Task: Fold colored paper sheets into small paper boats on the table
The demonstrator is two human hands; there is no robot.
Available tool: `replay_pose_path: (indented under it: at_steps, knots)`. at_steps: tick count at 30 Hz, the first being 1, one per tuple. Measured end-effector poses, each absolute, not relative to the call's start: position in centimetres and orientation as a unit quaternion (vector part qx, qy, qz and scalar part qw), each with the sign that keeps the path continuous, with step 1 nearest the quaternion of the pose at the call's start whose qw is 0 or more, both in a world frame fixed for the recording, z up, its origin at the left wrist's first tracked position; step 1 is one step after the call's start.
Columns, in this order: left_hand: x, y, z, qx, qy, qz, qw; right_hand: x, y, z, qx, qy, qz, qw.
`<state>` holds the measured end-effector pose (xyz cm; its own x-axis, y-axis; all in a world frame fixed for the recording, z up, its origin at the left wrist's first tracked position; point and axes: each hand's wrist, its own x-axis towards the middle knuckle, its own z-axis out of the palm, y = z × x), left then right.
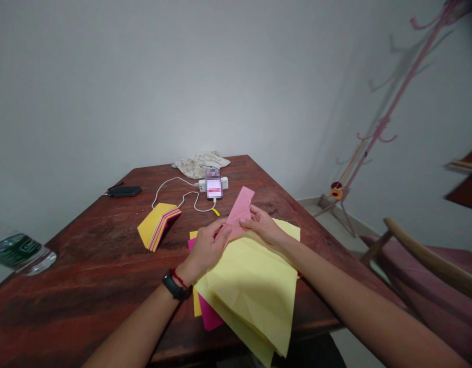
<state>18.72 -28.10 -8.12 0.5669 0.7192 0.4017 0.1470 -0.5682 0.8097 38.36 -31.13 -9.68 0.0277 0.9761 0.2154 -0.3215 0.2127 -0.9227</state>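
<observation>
A folded strip of pink paper (239, 207) is held up between my two hands, slanting away to the upper right. My left hand (210, 245) pinches its lower left end between thumb and fingers. On its right side, the thumb and fingers of my right hand (264, 225) grip the edge. Beneath both hands lies a loose pile of pale yellow paper sheets (255, 286), creased and overhanging the table's front edge. Magenta paper (210, 313) and deeper yellow sheets stick out under the pile's left side.
On the dark red wooden table (105, 286), a stack of folded yellow and pink papers (155, 225) stands left of my hands. Behind are a phone (214, 186) with white cables, a black case (124, 191) and a crumpled cloth (199, 164). A plastic bottle (23, 254) is at far left; a chair (431, 255) stands right.
</observation>
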Motion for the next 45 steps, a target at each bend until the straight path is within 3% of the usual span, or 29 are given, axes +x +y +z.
replay_pose_path:
  at_steps: [6,21,28,32,45]
  knots:
    - [19.1,-27.6,-8.4,0.755,0.257,0.390,0.459,38.4,-31.3,-9.9,-0.400,-0.504,0.493,0.585]
    - [19.1,-26.9,-8.8,0.721,0.309,0.435,0.442,38.7,-30.1,-10.9,-0.450,-0.479,0.396,0.641]
    - [19.4,-27.4,-8.5,0.666,0.277,0.417,0.554,38.7,-30.0,-10.9,-0.446,-0.471,0.364,0.668]
    - [19.5,-27.6,-8.2,0.628,0.260,0.382,0.626,38.9,-30.1,-10.9,-0.450,-0.513,0.351,0.642]
    - [19.2,-27.6,-8.7,0.600,0.229,0.318,0.697,38.8,-30.4,-10.9,-0.440,-0.565,0.374,0.589]
